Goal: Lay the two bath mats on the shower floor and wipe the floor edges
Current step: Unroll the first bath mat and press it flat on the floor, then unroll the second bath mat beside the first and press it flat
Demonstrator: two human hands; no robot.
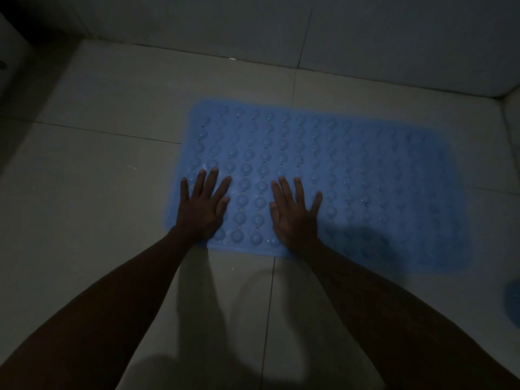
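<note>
Dim light falls on a pale tiled shower floor (107, 192) that meets the tiled walls (394, 38) along the top and right of the head view, the only view given. On these tiles lies a blue bath mat (351, 178), flat, its long side running left to right, set a little apart from the far wall and close to the right-hand corner. Rows of round bumps with small holes between them cover its surface. The left hand (204, 208) rests palm down near the mat's left end, fingers spread and straight, gripping nothing; its little finger lies over the left border. The right hand (294, 213) is flat beside it, fingers likewise fanned out and holding nothing. Both appear to be pressing the mat onto the floor. To do this well, the person would likely push firmly with the whole palm and work from this end toward the far right end, so that no part is left lifted and no fold is trapped. The right half looks blurred, so whether it sits fully flat cannot be told. At the right edge of the picture a small blue shape (512, 296) shows, possibly the second mat, though too little is visible to say. No cloth for wiping the edges is in sight.
</note>
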